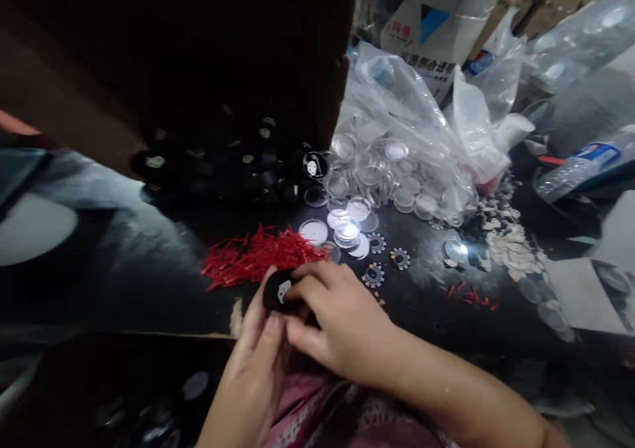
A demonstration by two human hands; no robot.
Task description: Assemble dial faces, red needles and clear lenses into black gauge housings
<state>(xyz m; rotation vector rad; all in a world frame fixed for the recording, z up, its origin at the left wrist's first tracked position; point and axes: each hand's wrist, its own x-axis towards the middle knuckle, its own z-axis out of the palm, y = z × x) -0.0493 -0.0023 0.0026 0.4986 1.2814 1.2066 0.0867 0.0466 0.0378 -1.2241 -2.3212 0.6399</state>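
Over the black table's (421,319) near edge, my 2 hands together: right hand (342,315) fingering the disc's face, its grip unclear; left hand (258,355) clasping 1 black disc (271,294); light, even pressure beside its pale patch (283,292) should serve best.

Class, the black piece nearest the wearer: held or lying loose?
Held. The left hand grips the black piece by its edge; the right hand touches it.

One left hand (258,362) and one right hand (342,315) hold one black round piece (274,294) near the worktop's (417,312) front edge. There are three chip-patterned discs (373,275), one heap of red spikes (262,256), one smaller red scatter (469,296) and one labelled bottle (598,157); clear round cases (370,173) are too many to count.
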